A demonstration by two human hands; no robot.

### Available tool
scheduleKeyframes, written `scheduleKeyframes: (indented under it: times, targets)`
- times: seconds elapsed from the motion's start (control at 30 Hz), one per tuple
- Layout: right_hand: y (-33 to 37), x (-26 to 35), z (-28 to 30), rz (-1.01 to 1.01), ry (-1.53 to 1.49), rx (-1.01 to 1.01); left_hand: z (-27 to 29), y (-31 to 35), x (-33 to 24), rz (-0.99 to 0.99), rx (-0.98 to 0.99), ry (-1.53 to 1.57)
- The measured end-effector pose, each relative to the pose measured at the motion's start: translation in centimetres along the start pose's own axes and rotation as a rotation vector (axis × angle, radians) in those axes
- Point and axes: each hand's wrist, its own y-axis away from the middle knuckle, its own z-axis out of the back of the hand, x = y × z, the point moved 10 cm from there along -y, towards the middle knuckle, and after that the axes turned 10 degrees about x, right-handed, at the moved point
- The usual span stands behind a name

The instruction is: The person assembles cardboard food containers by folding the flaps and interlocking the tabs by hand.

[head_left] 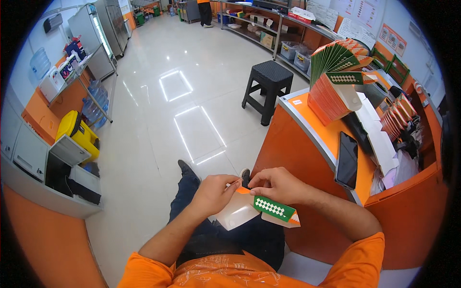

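Over my lap I hold a partly folded paper carton point(274, 207) with a green panel of white diamonds, orange parts and a plain white inside. My left hand point(217, 194) pinches an edge of it between thumb and fingers. Close beside it, my right hand point(279, 185) grips the carton near its orange part, thumb on top and fingers bent. The green panel sticks out to the right below my right hand. On the counter to the right stands a tall nested stack of similar cartons point(331, 98), its upper ones fanned out.
A black phone point(346, 160) lies on the orange counter point(307, 103). More folded cartons point(398, 115) sit in the counter's recess. A black stool point(269, 79) stands ahead. At left are a yellow bin point(77, 132) and an open cabinet point(72, 149). Another person point(205, 13) stands far off.
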Motion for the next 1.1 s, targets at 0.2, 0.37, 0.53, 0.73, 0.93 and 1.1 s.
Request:
scheduleKeyframes:
  times: [0.2, 0.37, 0.53, 0.73, 0.93, 1.1]
  targets:
    - [0.5, 0.9, 2.2, 0.159, 0.101, -0.193, 1.0, -0.2, 2.6, 0.008, -0.1, 0.089]
    - [5.0, 5.3, 9.8, 0.366, 0.052, -0.772, 4.6, 0.7, 5.4, 0.022, -0.402, 0.248]
    - [6.5, 7.6, 8.3, 0.521, 0.288, -0.855, 2.5, -0.3, 8.8, -0.006, -0.478, 0.84]
    - [3.4, 8.1, 1.7, 0.53, 0.77, -0.382, -4.2, -1.5, 7.8, 0.187, -0.379, 1.405]
    - [3.8, 8.6, 1.4, 0.515, 1.099, -0.532, -4.1, -1.7, 6.7, 0.152, -0.326, 1.522]
    - [3.9, 8.4, -2.0, 0.582, 1.245, -0.477, -5.6, -1.2, 4.7, 0.227, -0.253, 1.569]
